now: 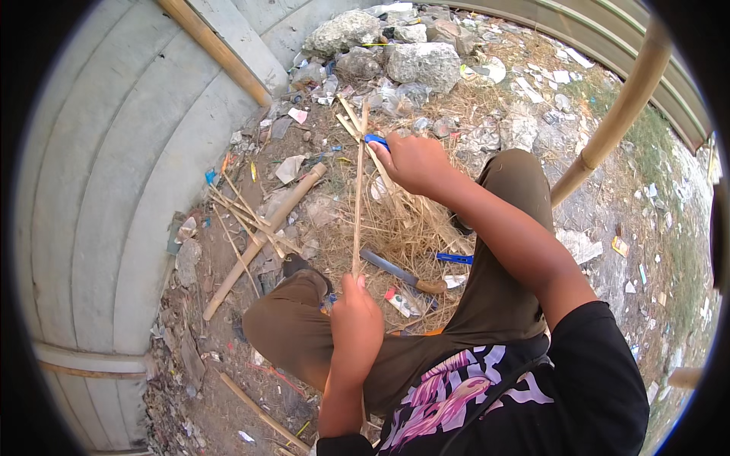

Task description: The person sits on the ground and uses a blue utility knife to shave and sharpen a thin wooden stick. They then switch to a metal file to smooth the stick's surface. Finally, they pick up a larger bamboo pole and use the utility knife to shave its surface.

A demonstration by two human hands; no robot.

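Observation:
My left hand [357, 315] is closed around the near end of a long, thin bamboo strip [359, 205], which runs away from me over the ground. My right hand [418, 163] grips a blue tool [376, 140] that looks like a utility knife. It rests against the far part of the strip, where its blade cannot be made out. Just beyond it, a few split bamboo pieces [350, 114] cross the strip. Pale shavings [411, 220] lie heaped between my legs, below my right hand.
A machete [389, 267] with a wooden handle and another blue tool [455, 258] lie near my right leg. Left are a thick bamboo pole [262, 243] and more split strips. Concrete panels [99, 167] wall the left; rocks [426, 64] sit behind; a bamboo post [616, 121] stands right.

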